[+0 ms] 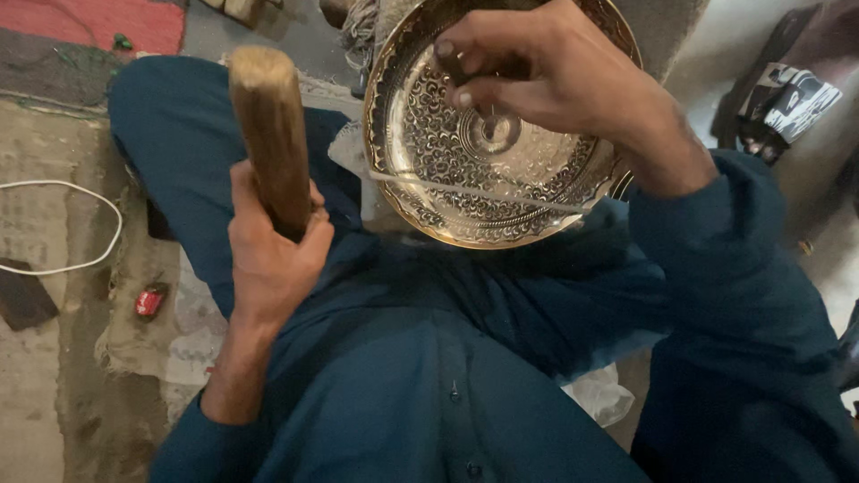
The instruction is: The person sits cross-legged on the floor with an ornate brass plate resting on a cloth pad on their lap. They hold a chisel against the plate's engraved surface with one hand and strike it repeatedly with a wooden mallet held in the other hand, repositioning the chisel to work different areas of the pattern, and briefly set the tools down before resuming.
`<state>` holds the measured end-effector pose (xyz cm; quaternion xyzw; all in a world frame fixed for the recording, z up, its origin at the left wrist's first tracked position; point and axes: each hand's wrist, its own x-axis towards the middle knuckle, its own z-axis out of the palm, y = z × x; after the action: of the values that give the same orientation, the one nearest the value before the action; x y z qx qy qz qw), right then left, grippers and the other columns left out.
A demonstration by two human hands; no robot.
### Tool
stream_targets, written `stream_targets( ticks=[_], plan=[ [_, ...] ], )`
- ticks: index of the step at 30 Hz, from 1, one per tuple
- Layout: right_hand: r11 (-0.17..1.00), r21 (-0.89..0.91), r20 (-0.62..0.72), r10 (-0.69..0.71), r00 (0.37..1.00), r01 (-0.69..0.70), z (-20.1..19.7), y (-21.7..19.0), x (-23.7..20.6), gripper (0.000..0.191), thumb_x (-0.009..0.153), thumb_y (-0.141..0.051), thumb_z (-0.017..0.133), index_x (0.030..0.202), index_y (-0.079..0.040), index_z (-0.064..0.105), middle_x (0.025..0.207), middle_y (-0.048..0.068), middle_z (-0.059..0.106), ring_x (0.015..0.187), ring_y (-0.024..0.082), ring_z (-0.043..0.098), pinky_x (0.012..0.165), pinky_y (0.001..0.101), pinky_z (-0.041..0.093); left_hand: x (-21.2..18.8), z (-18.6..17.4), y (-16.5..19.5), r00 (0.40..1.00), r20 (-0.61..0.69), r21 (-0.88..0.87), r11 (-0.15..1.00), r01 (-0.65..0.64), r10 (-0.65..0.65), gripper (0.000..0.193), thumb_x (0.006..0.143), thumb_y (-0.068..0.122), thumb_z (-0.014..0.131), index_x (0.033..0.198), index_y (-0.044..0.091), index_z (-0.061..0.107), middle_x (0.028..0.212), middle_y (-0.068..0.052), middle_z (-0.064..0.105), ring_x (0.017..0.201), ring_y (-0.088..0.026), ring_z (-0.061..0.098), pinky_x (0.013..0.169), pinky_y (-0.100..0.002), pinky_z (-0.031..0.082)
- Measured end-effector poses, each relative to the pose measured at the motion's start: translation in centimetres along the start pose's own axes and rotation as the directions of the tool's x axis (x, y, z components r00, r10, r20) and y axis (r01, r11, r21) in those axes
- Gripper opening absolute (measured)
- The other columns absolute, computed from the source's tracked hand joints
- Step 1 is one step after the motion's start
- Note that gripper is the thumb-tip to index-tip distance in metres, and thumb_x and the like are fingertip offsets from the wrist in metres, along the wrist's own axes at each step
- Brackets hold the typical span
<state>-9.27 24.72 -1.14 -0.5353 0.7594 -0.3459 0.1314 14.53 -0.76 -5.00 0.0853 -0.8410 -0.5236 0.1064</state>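
Note:
An engraved round brass plate point(420, 152) rests tilted in my lap, its surface covered in fine patterns. My right hand point(546, 80) is over the plate and pinches a thin dark metal punch point(465, 85) whose tip touches near the plate's centre. My left hand point(268, 250) grips a thick wooden mallet point(268, 125), raised upright to the left of the plate and apart from it. I sit cross-legged in dark teal clothing point(465, 358).
A white cable point(89, 197) loops on the worn floor mat at left, next to a small red object point(150, 300) and a dark flat piece point(22, 300). A red cloth point(98, 22) lies at the top left. Dark bags point(787, 98) sit at right.

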Motion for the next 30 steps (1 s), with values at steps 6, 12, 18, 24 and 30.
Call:
stream_targets(
  ticks=[6,12,18,24,30],
  plan=[
    [0.998,-0.018,-0.031,-0.058,0.998,0.058,0.5,0.8,-0.8,0.029,0.107,-0.013,0.079,0.128,-0.001,0.063,0.107,0.010,0.073,0.097,0.019,0.076,0.084,0.0314,0.064,0.6,0.1,1.1,1.000,-0.001,0.040,0.999,0.026,-0.026,0.057,0.094,-0.006,0.064,0.145,0.002,0.040,0.102,-0.008,0.064,0.094,-0.017,0.069,0.086,-0.033,0.058],
    [0.999,0.004,-0.044,-0.046,0.998,0.046,0.8,1.0,-1.1,0.031,0.106,-0.012,0.080,0.131,-0.002,0.064,0.108,0.010,0.073,0.098,0.019,0.075,0.086,0.0315,0.064,1.4,0.2,2.0,1.000,0.027,0.124,0.992,-0.017,0.013,0.062,0.095,-0.004,0.066,0.151,0.005,0.039,0.103,-0.010,0.066,0.095,-0.022,0.073,0.087,-0.035,0.060],
    [0.999,-0.005,-0.059,-0.038,0.998,0.038,0.9,0.9,-1.4,0.031,0.105,-0.013,0.081,0.129,-0.001,0.065,0.108,0.009,0.072,0.098,0.019,0.074,0.087,0.0316,0.063,2.2,0.3,2.3,0.995,0.017,0.289,0.952,-0.096,0.096,0.065,0.094,-0.006,0.067,0.151,0.008,0.039,0.119,-0.020,0.068,0.106,-0.035,0.075,0.090,-0.042,0.059],
    [0.996,-0.019,-0.057,-0.086,0.995,0.085,1.0,1.1,-1.2,0.027,0.107,-0.013,0.080,0.125,-0.001,0.065,0.104,0.009,0.072,0.098,0.019,0.074,0.086,0.0308,0.063,2.8,0.2,2.6,0.957,0.001,0.255,0.925,-0.281,0.290,0.078,0.097,-0.008,0.064,0.159,0.019,0.026,0.139,-0.019,0.062,0.123,-0.035,0.070,0.100,-0.038,0.060],
    [0.999,0.041,-0.007,-0.032,0.999,0.032,0.9,0.8,-1.3,0.021,0.106,-0.010,0.077,0.124,-0.003,0.067,0.097,0.007,0.072,0.084,0.016,0.074,0.076,0.0293,0.062,3.2,0.4,2.3,0.954,0.045,0.528,0.804,-0.274,0.295,0.086,0.094,-0.006,0.069,0.164,0.023,0.029,0.113,-0.011,0.058,0.104,-0.030,0.065,0.095,-0.041,0.055]
  ],
)
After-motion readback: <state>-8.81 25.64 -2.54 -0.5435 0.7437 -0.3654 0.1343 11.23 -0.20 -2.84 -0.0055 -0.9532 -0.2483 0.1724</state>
